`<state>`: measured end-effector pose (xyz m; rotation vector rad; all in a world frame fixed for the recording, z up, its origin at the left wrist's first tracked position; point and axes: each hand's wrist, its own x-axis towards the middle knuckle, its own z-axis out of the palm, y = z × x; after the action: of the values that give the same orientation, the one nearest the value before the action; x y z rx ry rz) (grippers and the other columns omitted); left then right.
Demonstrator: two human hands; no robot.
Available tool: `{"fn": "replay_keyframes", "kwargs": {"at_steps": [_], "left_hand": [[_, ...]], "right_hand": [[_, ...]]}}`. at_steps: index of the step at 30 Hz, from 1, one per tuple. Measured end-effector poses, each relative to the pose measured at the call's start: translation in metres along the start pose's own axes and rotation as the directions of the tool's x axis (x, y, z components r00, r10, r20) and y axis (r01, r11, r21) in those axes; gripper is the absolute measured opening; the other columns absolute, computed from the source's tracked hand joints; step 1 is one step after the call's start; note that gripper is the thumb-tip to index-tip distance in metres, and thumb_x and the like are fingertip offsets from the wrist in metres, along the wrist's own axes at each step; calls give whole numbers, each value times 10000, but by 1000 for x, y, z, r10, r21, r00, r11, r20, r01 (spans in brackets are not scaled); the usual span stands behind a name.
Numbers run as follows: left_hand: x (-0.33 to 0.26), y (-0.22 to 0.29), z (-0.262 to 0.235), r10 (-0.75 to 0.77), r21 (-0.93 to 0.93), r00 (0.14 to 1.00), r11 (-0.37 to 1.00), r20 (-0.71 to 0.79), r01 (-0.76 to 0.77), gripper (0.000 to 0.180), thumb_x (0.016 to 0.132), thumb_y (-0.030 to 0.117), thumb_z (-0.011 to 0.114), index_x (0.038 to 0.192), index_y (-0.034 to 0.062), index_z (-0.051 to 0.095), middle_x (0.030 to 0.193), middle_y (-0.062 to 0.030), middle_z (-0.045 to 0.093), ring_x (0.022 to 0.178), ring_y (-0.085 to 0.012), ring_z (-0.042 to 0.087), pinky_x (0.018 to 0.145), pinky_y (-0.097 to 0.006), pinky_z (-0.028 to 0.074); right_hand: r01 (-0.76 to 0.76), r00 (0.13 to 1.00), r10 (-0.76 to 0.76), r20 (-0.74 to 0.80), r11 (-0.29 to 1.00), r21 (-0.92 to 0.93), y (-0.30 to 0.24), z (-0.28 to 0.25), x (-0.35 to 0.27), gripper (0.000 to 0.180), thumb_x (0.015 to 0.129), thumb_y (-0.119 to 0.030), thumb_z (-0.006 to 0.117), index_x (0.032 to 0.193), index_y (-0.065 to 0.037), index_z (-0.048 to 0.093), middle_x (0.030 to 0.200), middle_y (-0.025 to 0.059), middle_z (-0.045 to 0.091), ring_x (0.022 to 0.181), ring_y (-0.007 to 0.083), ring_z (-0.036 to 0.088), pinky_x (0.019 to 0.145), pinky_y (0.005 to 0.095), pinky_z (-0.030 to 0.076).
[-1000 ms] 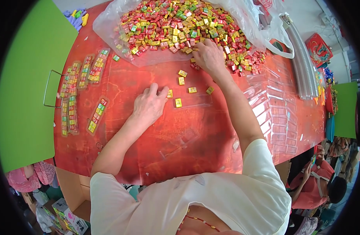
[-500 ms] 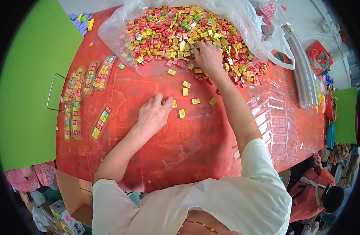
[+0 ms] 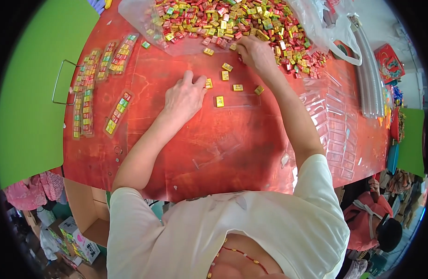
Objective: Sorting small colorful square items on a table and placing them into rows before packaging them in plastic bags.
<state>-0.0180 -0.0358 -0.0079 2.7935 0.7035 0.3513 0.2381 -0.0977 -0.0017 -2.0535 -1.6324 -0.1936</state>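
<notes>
A big heap of small wrapped candies (image 3: 232, 21), red, yellow and green, lies on a clear plastic sheet at the far side of the red table (image 3: 186, 153). My right hand (image 3: 256, 52) reaches into the heap's near edge, fingers curled among the pieces. My left hand (image 3: 186, 95) rests flat on the table, its fingertips touching a yellow candy (image 3: 208, 83). Several loose yellow candies (image 3: 232, 81) lie between the two hands, on and around a clear flat tray (image 3: 237, 100).
Filled clear strips of candies (image 3: 100, 79) lie in rows at the table's left. Empty clear trays (image 3: 337, 135) are stacked at the right, with a ribbed clear tube stack (image 3: 370, 74). A green board (image 3: 32, 93) lies left. Another person (image 3: 377, 223) sits at lower right.
My right hand has stayed at the heap's edge. My left hand has shifted slightly, fingers now on a yellow candy. My head has moved, so the table sits higher in view.
</notes>
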Motion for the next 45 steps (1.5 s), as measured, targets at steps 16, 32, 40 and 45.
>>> {"fn": "replay_keyframes", "kwargs": {"at_steps": [16,32,40,45], "left_hand": [[-6,4,-4,-30,10,999,1000,28,30,403,934,245,651,1307,115,579,1080,-167,532,882,-376,679,698,-485,576],[-23,-26,-31,-122,-97,980,986,156,138,459,906,219,671,1325,99,529,1167,-166,523,1022,-381,648,804,-498,548],[-18,-23,-19,-103,16,991,995,83,102,366,910,237,679,1247,128,590,1100,-117,527,907,-364,669,732,-491,554],[-17,-23,-18,-90,26,992,996,83,88,346,911,238,677,1228,124,599,1081,-117,527,898,-355,671,713,-487,558]], "right_hand": [[-105,986,82,146,982,158,-64,-12,-58,215,906,-186,629,1065,-45,661,977,184,656,903,399,665,782,488,542],[119,986,-127,112,990,75,-64,-4,-69,295,862,-131,683,1153,-87,688,919,127,601,899,325,633,793,428,525],[122,990,-134,50,974,193,-57,10,-72,328,851,-153,710,1179,-160,704,922,89,591,899,290,619,785,425,501],[160,982,-170,87,982,103,-62,6,-69,337,862,-164,700,1199,-158,701,928,86,605,911,288,621,790,427,492]]}}
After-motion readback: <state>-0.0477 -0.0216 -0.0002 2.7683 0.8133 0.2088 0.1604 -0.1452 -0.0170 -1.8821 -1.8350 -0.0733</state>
